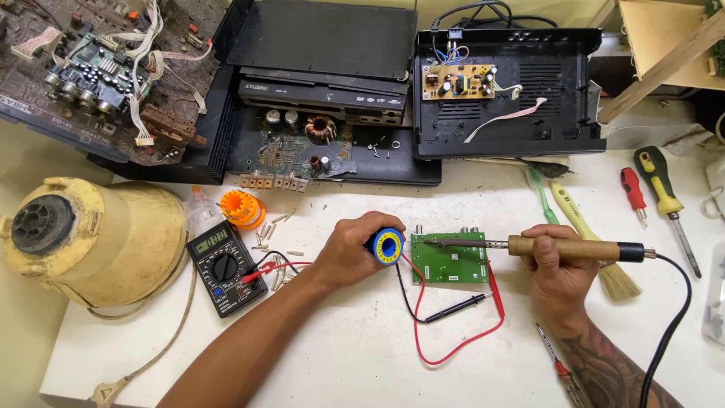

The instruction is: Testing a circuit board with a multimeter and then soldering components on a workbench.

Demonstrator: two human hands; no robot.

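Mid-frame on the bench: left hand clutching a solder spool, right hand gripping a soldering iron, tip seemingly on the green circuit board, hot barrel risking scorching the red probe lead just beside.

Circuit board lies mid-desk, between both hands. Left hand just left of it, on a solder spool; right hand to its right, holding a soldering iron whose tip lies over the board. Probe leads loop in front of the board. Multimeter left of the left hand, blender base further left. Opened players stacked behind (back edge of desk). Brush, toothbrush and screwdrivers right of the board.
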